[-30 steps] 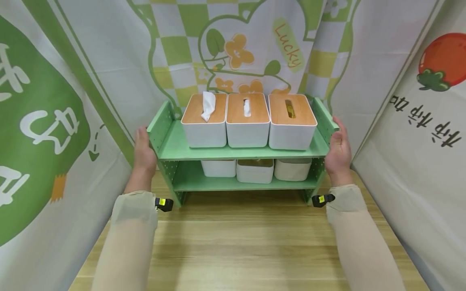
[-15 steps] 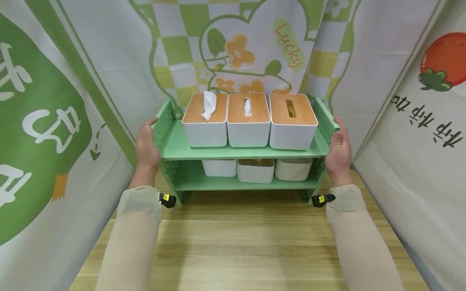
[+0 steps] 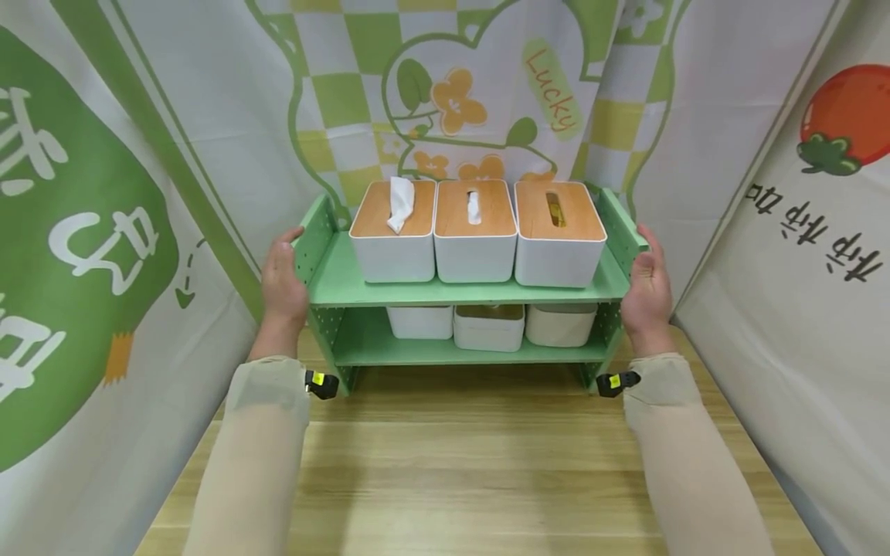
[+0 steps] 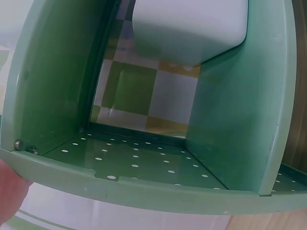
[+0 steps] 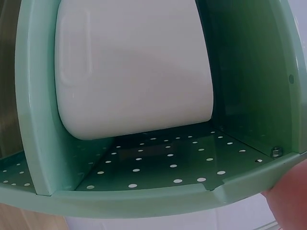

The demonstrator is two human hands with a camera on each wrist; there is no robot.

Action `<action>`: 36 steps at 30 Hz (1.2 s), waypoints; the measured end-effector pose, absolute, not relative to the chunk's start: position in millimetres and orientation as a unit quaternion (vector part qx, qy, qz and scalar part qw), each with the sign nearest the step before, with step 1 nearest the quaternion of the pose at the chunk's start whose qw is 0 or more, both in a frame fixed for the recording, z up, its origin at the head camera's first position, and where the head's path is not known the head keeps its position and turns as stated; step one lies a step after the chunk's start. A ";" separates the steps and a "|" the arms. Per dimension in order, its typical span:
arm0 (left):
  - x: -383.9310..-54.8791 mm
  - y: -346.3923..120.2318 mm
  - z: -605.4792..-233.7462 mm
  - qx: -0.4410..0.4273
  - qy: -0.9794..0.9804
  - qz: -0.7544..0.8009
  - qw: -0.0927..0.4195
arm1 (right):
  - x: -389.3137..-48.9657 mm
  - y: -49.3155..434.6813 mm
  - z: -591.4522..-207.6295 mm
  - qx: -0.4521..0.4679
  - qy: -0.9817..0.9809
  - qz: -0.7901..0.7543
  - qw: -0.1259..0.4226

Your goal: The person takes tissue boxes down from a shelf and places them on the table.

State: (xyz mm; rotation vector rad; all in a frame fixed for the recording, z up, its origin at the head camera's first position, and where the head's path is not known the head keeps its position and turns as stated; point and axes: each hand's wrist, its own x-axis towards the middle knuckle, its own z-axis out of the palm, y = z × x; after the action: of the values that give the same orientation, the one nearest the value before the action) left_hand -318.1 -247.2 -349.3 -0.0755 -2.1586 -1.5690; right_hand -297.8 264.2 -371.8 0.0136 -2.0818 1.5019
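A green two-tier shelf [image 3: 459, 292] stands on the table. My left hand [image 3: 283, 289] holds its left side panel [image 3: 314, 232], with fingertips over the top front corner. At the opposite end my right hand [image 3: 647, 297] holds the right side panel [image 3: 621, 232], thumb at the front edge. The upper tier carries three white tissue boxes with wooden lids: left [image 3: 392, 259], middle [image 3: 475, 259] and right [image 3: 559, 262]. White tissue sticks out of the left box and shows in the middle slot. In the wrist views only a bit of each hand shows, outside the panels.
On the lower tier sit a white bin [image 3: 420, 324], another white bin [image 3: 488, 334] and a cream bin [image 3: 560, 328]. The wooden table [image 3: 480, 463] extends in front. Printed curtains [image 3: 765, 255] hang behind and on both sides.
My left hand has shifted right and its fingertips have come over the panel's corner. The right hand stays on its panel. Shelf and boxes look the same, apart from slight camera drift.
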 end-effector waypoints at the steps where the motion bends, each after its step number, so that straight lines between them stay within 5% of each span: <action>1: -318.1 -247.4 -349.6 -0.028 -0.785 -0.573 0.233 | -297.9 263.8 -371.4 0.005 -0.778 0.561 0.283; 16: -316.1 -248.3 -348.8 -0.039 -0.795 -0.564 0.222 | -277.2 257.8 -342.5 -0.049 -0.807 0.544 0.225; 25: -316.5 -250.1 -350.6 -0.031 -0.785 -0.580 0.214 | -267.4 224.5 -323.5 0.076 -0.834 0.357 0.414; 36: -315.3 -246.0 -348.5 -0.034 -0.782 -0.587 0.208 | -281.7 209.0 -321.8 0.084 -0.916 0.298 0.256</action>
State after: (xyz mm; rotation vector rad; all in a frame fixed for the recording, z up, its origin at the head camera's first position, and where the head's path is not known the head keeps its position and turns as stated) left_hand -315.3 -246.0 -348.5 -0.0950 -2.1761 -1.6339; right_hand -281.7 209.0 -321.8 0.2281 -2.4859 0.8101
